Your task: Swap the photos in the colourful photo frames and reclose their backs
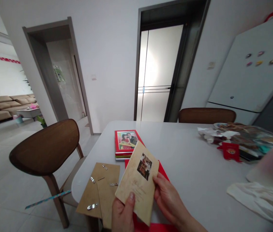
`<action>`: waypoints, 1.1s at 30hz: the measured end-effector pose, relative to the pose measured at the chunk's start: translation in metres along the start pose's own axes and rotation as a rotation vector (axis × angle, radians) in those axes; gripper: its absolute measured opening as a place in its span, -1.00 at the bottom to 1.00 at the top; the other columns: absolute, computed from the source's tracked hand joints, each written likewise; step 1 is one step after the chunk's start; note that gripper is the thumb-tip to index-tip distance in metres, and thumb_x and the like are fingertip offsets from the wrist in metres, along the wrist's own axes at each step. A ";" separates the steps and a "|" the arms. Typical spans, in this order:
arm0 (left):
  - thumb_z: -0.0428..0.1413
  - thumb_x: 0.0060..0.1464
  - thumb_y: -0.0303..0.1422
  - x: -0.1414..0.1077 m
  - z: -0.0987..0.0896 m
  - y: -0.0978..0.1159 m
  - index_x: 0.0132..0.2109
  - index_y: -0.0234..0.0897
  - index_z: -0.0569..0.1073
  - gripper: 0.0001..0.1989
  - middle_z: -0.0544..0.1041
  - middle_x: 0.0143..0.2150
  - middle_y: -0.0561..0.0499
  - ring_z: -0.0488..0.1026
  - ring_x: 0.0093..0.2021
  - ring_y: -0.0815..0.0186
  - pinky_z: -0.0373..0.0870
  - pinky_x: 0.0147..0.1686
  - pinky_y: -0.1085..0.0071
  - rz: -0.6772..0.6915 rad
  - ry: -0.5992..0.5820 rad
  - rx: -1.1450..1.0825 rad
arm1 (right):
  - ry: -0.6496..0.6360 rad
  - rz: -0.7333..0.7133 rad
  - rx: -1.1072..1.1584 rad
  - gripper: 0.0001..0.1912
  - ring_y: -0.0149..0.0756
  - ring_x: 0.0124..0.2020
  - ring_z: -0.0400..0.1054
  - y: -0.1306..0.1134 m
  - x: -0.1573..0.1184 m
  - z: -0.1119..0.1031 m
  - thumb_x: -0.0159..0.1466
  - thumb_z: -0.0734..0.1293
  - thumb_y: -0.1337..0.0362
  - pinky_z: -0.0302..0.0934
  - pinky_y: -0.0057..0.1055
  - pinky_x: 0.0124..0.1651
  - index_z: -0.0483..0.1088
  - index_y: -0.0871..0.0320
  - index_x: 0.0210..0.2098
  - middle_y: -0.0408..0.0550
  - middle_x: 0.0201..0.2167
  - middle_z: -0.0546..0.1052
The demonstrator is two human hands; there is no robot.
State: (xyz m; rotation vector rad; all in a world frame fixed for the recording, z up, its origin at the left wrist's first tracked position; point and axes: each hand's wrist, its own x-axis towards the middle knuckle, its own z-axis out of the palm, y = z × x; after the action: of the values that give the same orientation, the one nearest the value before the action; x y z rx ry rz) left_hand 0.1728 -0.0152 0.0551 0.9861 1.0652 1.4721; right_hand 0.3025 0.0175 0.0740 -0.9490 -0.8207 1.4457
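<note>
A cream-coloured card [133, 180] with a small dark photo and faint script on it is held tilted above the table's near edge. My left hand [124, 214] grips its lower left, thumb flat on the front. At its right edge, my right hand [166, 196] pinches it between thumb and fingers. Beneath the card lies something red [164, 172], mostly hidden. Left of it are brown frame backing boards [89, 190] with metal clips. Just behind sits a stack of picture frames, the top red frame [116, 141] holding a picture of two people.
On the right of the white table [170, 138] are a red packet [231, 151], crumpled tissue [207, 134], clear plastic bags and a white cloth [259, 196]. One brown chair [46, 148] stands at the left, another chair [206, 115] at the far side.
</note>
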 end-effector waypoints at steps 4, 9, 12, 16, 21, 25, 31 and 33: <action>0.04 -0.07 -0.23 0.003 -0.012 -0.010 0.12 -0.41 0.07 -0.37 0.22 0.11 -0.25 0.21 0.07 0.18 0.21 0.00 0.31 0.034 -0.162 0.093 | 0.059 0.073 -0.309 -0.51 -0.21 -0.39 0.41 -0.020 0.005 -0.034 0.08 0.08 0.28 0.27 -0.34 -0.41 0.10 0.21 0.03 0.03 -0.36 0.51; 0.03 -0.13 -0.45 0.002 -0.028 -0.020 0.08 -0.40 0.17 -0.45 0.24 0.10 -0.22 0.15 0.10 0.15 0.11 0.07 0.22 0.265 -0.364 0.611 | 0.017 0.105 -0.414 -0.51 -0.24 -0.45 0.42 -0.024 0.012 -0.047 0.04 0.05 0.34 0.25 -0.39 -0.47 0.14 0.23 -0.01 -0.02 -0.43 0.53; 0.05 -0.16 -0.47 0.001 -0.031 -0.031 0.10 -0.34 0.16 -0.41 0.22 0.11 -0.20 0.13 0.11 0.12 0.16 0.04 0.18 0.451 -0.484 0.775 | -0.021 0.077 -0.452 -0.51 -0.26 -0.45 0.41 -0.013 0.017 -0.046 0.05 0.02 0.35 0.24 -0.42 -0.48 0.13 0.24 0.00 -0.03 -0.42 0.52; 0.08 -0.18 -0.46 0.003 -0.036 -0.043 0.10 -0.33 0.16 -0.38 0.17 0.14 -0.23 0.08 0.14 0.08 0.14 0.04 0.12 0.550 -0.607 0.935 | -0.020 -0.032 -0.665 -0.55 -0.27 -0.36 0.40 -0.007 0.024 -0.047 0.07 0.02 0.31 0.22 -0.44 -0.42 0.20 0.23 -0.05 -0.03 -0.33 0.51; 0.08 -0.16 -0.43 0.004 -0.037 -0.049 0.12 -0.29 0.13 -0.37 0.14 0.16 -0.21 0.04 0.15 0.05 0.11 0.05 0.06 0.585 -0.653 1.086 | 0.078 -0.208 -1.226 -0.66 -0.26 -0.27 0.35 -0.015 0.029 -0.051 0.11 0.05 0.26 0.15 -0.42 -0.26 0.33 0.20 -0.23 0.03 -0.27 0.48; 0.05 -0.16 -0.47 0.004 -0.032 -0.047 0.11 -0.31 0.15 -0.40 0.18 0.13 -0.23 0.11 0.12 0.05 0.17 0.02 0.08 0.577 -0.626 1.146 | 0.117 -0.208 -1.508 -0.71 -0.26 -0.31 0.33 -0.016 0.029 -0.049 0.13 0.07 0.24 0.11 -0.42 -0.30 0.34 0.19 -0.29 0.04 -0.32 0.47; 0.00 -0.11 -0.48 0.005 -0.023 -0.031 0.07 -0.34 0.21 -0.48 0.21 0.11 -0.23 0.15 0.10 0.10 0.18 0.02 0.14 0.544 -0.619 1.193 | 0.203 -0.194 -1.717 -0.67 -0.23 -0.35 0.32 -0.008 0.026 -0.050 0.14 0.08 0.19 0.08 -0.39 -0.36 0.27 0.18 -0.17 0.04 -0.31 0.41; 0.00 -0.11 -0.46 0.006 -0.032 -0.019 0.08 -0.35 0.19 -0.48 0.19 0.13 -0.22 0.13 0.11 0.14 0.19 0.02 0.19 0.546 -0.603 1.185 | 0.216 -0.199 -1.742 -0.64 -0.23 -0.36 0.32 -0.007 0.025 -0.053 0.14 0.08 0.20 0.08 -0.38 -0.39 0.22 0.18 -0.09 0.05 -0.29 0.38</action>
State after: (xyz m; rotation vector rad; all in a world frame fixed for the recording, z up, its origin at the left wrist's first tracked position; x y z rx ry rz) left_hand 0.1461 -0.0115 0.0281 2.5127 1.2237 0.6819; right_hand 0.3532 0.0413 0.0556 -2.0877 -1.9429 0.1043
